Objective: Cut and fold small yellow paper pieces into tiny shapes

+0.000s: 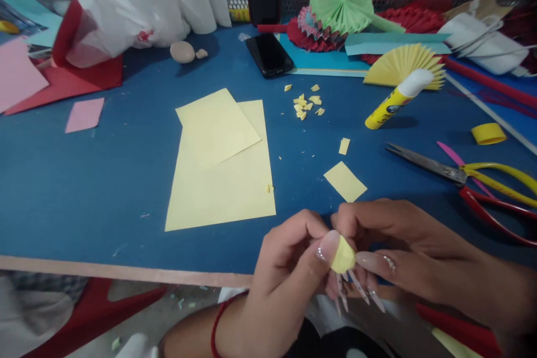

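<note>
A small rounded piece of yellow paper [344, 255] is pinched between both hands at the table's front edge. My left hand [289, 268] grips it from the left with the thumb on its face. From the right, my right hand [403, 257] holds its other side with thumb and fingertips. Behind the hands lie a yellow paper rectangle [345, 182] and a smaller yellow strip [344, 146]. Two larger yellow sheets [222, 190] overlap to the left. Scissors [448, 170] with one yellow and one red handle lie spread at the right.
A glue stick [390, 103] stands tilted near its yellow cap [489, 133]. Small yellow paper petals [302, 105] lie loosely grouped. Farther back are a black phone [269, 55], a yellow paper fan [403, 64], a green rosette [342, 5] and a white plastic bag [121, 5]. Pink paper [85, 115] lies left.
</note>
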`<action>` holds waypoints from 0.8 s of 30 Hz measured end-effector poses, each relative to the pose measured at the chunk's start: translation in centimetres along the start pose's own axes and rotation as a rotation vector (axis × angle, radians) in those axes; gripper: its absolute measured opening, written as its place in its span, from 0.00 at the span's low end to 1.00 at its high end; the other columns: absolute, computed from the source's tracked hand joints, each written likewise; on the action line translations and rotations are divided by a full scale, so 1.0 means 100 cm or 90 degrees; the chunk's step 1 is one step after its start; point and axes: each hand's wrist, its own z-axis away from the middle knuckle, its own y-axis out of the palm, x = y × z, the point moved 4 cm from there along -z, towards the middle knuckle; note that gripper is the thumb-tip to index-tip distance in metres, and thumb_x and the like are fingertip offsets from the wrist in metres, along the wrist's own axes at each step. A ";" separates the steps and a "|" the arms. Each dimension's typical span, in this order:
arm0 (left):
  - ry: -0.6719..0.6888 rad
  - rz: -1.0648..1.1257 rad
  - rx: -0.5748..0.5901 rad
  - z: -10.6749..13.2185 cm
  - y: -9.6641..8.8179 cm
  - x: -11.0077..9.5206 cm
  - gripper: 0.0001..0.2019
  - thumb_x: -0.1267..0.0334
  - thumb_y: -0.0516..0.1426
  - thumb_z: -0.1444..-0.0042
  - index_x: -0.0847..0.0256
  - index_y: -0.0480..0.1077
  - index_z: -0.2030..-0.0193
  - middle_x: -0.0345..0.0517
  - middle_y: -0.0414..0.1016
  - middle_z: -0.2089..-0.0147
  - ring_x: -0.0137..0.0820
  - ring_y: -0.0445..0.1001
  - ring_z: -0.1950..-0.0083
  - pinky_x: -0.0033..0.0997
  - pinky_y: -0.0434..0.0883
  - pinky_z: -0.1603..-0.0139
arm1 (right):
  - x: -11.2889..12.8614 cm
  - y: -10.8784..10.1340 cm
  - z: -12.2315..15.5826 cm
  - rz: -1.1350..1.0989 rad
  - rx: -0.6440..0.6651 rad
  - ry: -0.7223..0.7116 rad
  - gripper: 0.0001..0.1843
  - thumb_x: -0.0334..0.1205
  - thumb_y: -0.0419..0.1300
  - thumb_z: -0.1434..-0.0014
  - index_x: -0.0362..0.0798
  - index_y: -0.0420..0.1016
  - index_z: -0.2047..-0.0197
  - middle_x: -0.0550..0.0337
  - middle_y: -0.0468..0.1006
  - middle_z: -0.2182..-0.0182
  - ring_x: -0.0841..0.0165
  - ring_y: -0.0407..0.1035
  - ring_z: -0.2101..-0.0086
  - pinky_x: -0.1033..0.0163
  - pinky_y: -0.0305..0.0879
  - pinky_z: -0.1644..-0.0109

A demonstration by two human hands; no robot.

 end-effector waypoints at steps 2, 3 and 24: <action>0.005 -0.023 -0.006 0.000 0.000 -0.001 0.17 0.55 0.58 0.25 0.61 0.67 0.66 0.38 0.70 0.71 0.19 0.68 0.71 0.13 0.69 0.68 | -0.001 0.001 -0.001 0.017 -0.005 -0.003 0.11 0.42 0.61 0.30 0.49 0.69 0.65 0.64 0.75 0.69 0.73 0.68 0.68 0.68 0.66 0.63; 0.009 -0.047 -0.011 0.001 0.000 -0.002 0.17 0.55 0.59 0.25 0.61 0.67 0.66 0.38 0.71 0.71 0.19 0.68 0.70 0.14 0.69 0.67 | -0.001 0.001 -0.002 0.029 -0.012 0.004 0.11 0.40 0.60 0.30 0.50 0.69 0.66 0.65 0.75 0.70 0.73 0.67 0.68 0.69 0.66 0.63; 0.183 -0.399 -0.104 0.015 -0.010 -0.020 0.12 0.62 0.57 0.24 0.58 0.69 0.63 0.38 0.67 0.70 0.24 0.64 0.71 0.27 0.63 0.71 | 0.011 0.009 0.025 0.689 -0.293 -0.556 0.09 0.28 0.59 0.26 0.46 0.80 0.50 0.56 0.89 0.57 0.72 0.84 0.56 0.72 0.79 0.44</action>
